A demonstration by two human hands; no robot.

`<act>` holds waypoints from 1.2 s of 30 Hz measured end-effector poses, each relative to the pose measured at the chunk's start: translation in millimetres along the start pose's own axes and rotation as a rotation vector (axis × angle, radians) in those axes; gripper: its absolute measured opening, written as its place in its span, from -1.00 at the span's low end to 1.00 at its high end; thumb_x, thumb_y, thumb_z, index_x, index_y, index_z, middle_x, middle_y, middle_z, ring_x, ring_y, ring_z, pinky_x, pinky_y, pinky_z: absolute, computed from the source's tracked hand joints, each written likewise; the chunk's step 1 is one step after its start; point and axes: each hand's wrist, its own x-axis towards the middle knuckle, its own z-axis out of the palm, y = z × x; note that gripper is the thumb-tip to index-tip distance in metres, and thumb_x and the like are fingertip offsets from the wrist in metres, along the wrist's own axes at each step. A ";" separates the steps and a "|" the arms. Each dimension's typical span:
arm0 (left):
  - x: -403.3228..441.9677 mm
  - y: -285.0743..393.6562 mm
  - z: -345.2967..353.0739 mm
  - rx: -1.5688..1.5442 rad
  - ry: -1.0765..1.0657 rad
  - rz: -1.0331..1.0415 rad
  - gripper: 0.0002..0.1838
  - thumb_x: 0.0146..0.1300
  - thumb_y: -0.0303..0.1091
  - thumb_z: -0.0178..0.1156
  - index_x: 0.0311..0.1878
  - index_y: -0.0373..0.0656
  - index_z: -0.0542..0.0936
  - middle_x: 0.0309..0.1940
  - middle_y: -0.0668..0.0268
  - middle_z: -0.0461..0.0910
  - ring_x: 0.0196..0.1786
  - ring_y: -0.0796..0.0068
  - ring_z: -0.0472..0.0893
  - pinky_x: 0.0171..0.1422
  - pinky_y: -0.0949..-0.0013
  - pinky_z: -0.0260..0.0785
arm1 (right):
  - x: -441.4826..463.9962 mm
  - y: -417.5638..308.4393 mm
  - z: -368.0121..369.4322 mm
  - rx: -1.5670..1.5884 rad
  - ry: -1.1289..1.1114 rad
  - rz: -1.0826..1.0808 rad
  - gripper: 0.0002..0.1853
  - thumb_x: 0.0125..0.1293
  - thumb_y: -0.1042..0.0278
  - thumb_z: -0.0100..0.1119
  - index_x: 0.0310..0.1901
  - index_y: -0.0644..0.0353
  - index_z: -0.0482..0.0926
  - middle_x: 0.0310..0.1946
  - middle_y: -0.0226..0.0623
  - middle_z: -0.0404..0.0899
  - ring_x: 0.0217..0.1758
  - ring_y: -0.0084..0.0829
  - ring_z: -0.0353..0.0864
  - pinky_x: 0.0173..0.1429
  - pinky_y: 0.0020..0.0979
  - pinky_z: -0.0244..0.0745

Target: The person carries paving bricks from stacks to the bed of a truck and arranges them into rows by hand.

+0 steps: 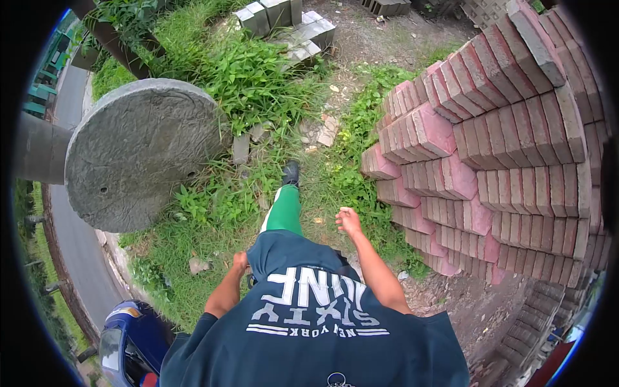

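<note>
My right hand (349, 221) hangs in the air in front of my body, its fingers loosely curled and a little apart, with nothing seen in it. Close against the left side of my dark shirt (213, 351) is my left hand (240, 261); its fingers are mostly hidden. One leg in green trousers (284, 211) is stretched forward, and its dark shoe (291, 173) is on the grass. To the right of my right hand, and apart from it, rise stacked reddish paving blocks (429, 132).
A large round concrete slab (145, 151) stands at the left. Grey concrete blocks (274, 13) lie ahead beside weeds (238, 77). Broken pieces (327, 131) litter the grassy path. A road (90, 258) and a blue vehicle (129, 342) are at the far left.
</note>
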 end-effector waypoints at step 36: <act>263.0 939.3 390.7 0.817 -0.036 0.564 -0.46 0.31 -0.08 -0.24 -0.40 -0.34 0.61 -0.36 -0.12 0.61 -0.23 -0.08 0.59 -0.11 0.03 0.35 | 511.5 -637.7 -301.3 0.201 0.714 -0.018 -0.58 0.06 0.04 0.21 -0.67 0.23 0.40 -0.73 -0.32 0.39 -0.62 -0.52 0.30 -0.46 -0.30 0.23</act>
